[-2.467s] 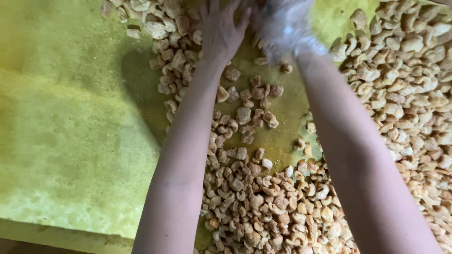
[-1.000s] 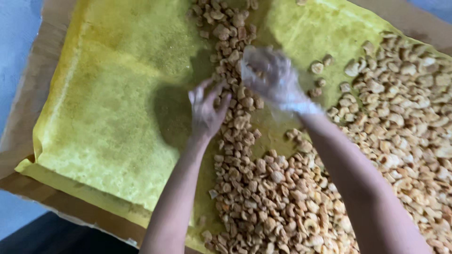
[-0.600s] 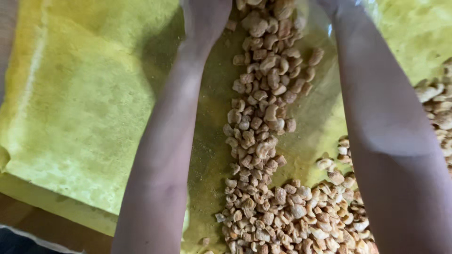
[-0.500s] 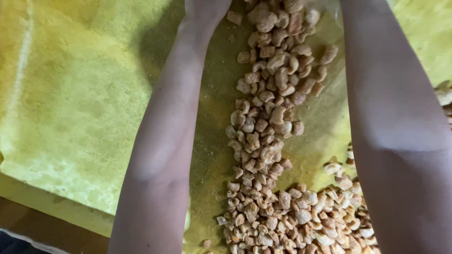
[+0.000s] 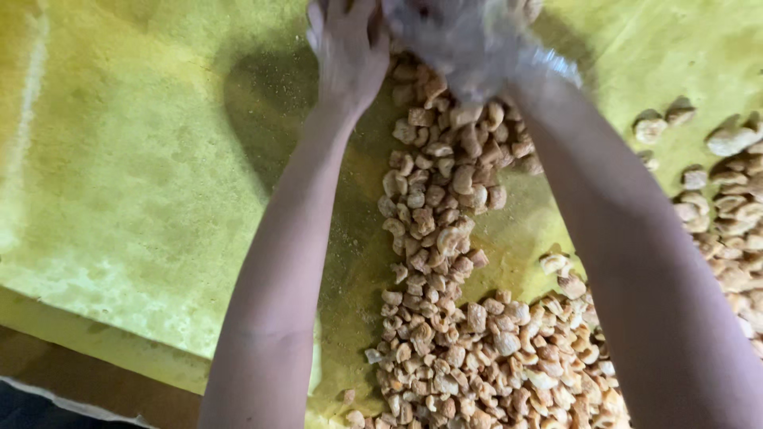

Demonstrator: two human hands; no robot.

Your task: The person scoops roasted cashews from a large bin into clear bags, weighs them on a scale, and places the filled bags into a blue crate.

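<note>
A thick band of small tan fried pieces (image 5: 441, 238) runs down a yellow sheet (image 5: 143, 175) dusted with crumbs. My left hand (image 5: 346, 52) is bare and rests palm down at the far end of the band, touching the top pieces, fingers partly cut off by the frame edge. My right hand (image 5: 469, 40) wears a thin clear plastic glove and lies on the same end of the band, just right of the left hand. Its fingers are blurred and curled over the pieces. Both forearms reach up from the bottom of the view.
A wider heap of the same pieces (image 5: 493, 357) fills the near middle, and more lie along the right edge (image 5: 731, 214). The sheet sits on brown board (image 5: 87, 381) at the near left. Left of the band the sheet carries only fine crumbs.
Both hands, out of view above the frame half a second ago, have come back toward me and now show at the far end of the band. The view has shifted slightly.
</note>
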